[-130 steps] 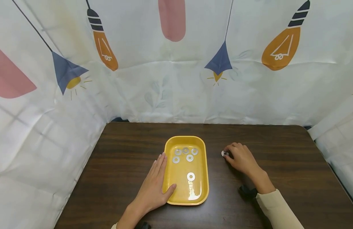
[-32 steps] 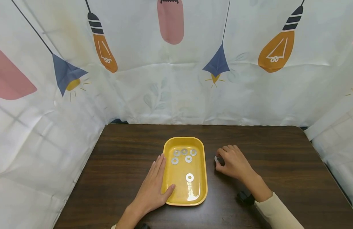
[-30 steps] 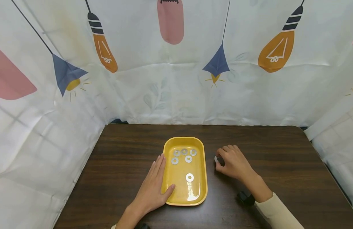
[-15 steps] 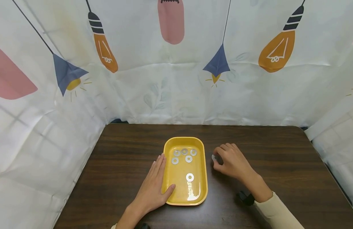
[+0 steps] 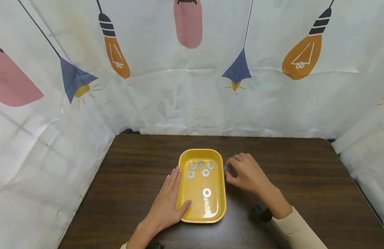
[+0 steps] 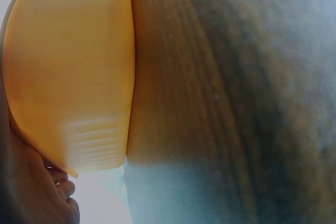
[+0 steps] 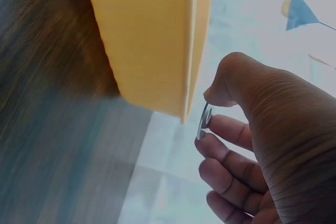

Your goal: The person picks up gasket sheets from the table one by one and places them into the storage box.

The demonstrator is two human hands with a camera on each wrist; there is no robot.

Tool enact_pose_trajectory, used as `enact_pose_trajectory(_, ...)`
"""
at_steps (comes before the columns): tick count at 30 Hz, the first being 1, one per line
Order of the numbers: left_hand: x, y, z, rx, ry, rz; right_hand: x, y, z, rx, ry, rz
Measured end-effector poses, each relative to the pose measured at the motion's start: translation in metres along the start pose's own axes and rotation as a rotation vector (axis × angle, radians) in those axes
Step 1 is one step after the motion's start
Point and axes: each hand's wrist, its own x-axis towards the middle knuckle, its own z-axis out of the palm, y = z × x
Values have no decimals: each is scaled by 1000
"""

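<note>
A thin metal washer (image 7: pixel 203 120) is pinched by its edges between thumb and fingers of my right hand (image 5: pixel 247 174), just outside the right rim of a yellow tray (image 5: pixel 215 207). The right wrist view shows that washer raised off the table beside the tray's outer wall. My left hand (image 5: pixel 167 204) lies along the tray's left side, fingers straight, thumb over the rim. Inside the tray, several washers (image 5: pixel 205 172) lie flat toward the far end, and a single washer (image 5: pixel 207 192) sits nearer the middle. In the left wrist view, the tray's outer wall (image 6: pixel 73 66) hides most of the hand.
The tray stands on a dark wood-grain table (image 5: pixel 132 173). Behind it and along the sides hangs a white curtain (image 5: pixel 192 100) printed with lamps and bulbs. Each wrist wears a black camera, the right one (image 5: pixel 262 213) beside the sleeve.
My right hand has lifted the washer from the table and carried it left to the tray's right rim. The left hand and the washers in the tray have stayed in place.
</note>
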Motion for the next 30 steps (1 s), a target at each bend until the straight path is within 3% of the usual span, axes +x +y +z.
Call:
enact_pose_trajectory(12, 1, 0, 1, -3, -11, -13, 18, -14, 2, 21, -3, -33)
enact_pose_trajectory(21, 1, 0, 1, -9, -13, -21, 28, -23, 2, 35, -69, -21)
enact_pose_trajectory(30, 1, -1, 1, -9, -3, -6, 37, -30, 7, 51, -83, -67)
